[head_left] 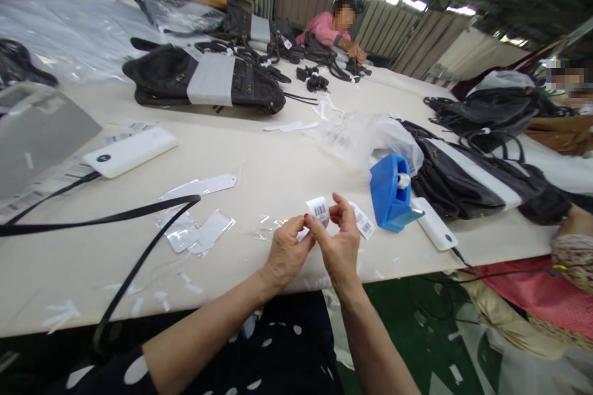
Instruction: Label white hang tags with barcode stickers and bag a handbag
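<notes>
My left hand (286,253) is closed, its thumb and finger pinching a small white barcode label (319,207) above the table's front edge. Opposite it, my right hand (341,248) has its thumb against the same label, fingers curled behind. A second white barcode tag (364,222) shows just right of my right fingers; whether they touch it I cannot tell. Beyond that stands a blue tape dispenser (390,191). Clear plastic sleeves with white tags (204,231) lie left of my hands.
Dark handbags with pale wrapping, such as one bag (162,77), lie across the white table (259,154). White power banks (134,149) with cables and a black strap (134,213) are nearby. Crumpled plastic (356,136) sits mid-table. Co-workers are across the table and at right.
</notes>
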The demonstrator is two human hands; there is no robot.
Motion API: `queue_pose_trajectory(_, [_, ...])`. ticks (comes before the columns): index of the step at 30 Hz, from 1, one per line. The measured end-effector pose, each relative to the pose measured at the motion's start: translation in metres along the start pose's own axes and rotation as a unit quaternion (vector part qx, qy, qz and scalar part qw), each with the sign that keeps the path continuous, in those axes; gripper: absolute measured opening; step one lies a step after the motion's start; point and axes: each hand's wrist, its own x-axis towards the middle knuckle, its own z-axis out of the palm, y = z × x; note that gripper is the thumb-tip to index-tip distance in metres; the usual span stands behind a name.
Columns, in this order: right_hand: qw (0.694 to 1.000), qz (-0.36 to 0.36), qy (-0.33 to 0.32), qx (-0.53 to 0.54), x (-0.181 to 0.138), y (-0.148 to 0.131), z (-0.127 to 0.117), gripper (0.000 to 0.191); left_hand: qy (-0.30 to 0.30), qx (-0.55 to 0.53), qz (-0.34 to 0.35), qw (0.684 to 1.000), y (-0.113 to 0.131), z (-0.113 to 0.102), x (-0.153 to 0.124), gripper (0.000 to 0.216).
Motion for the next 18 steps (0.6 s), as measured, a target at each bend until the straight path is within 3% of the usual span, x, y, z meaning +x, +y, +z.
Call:
queue_pose_trajectory(3, [0.996, -0.072, -0.040, -0.030, 0.002, -0.001, -0.010, 0.050, -0.046, -0.118, -0.073, 0.989, 0.003, -0.012, 0.000, 0.013])
queue_pose_trajectory(7, [0.976, -0.132, -0.175, -0.004, 0.010, -0.001, -0.025, 0.032, -0.096, -0.260, -0.150, 0.949, 0.011, -0.028, -0.002, 0.014])
queue_pose_trajectory(11, [0.967, -0.061, -0.236, 0.068, 0.005, -0.002, -0.020, 0.030, -0.093, -0.284, -0.145, 0.943, 0.013, -0.032, -0.004, 0.015])
queue_pose_trajectory(14, [0.965, -0.001, -0.239, 0.110, -0.003, -0.003, -0.011, 0.026, -0.087, -0.274, -0.142, 0.947, 0.010, -0.033, -0.005, 0.014])
queue_pose_trajectory(18, [0.966, 0.014, -0.230, 0.115, -0.008, -0.004, -0.004, 0.023, -0.065, -0.238, -0.148, 0.958, 0.009, -0.037, -0.004, 0.015])
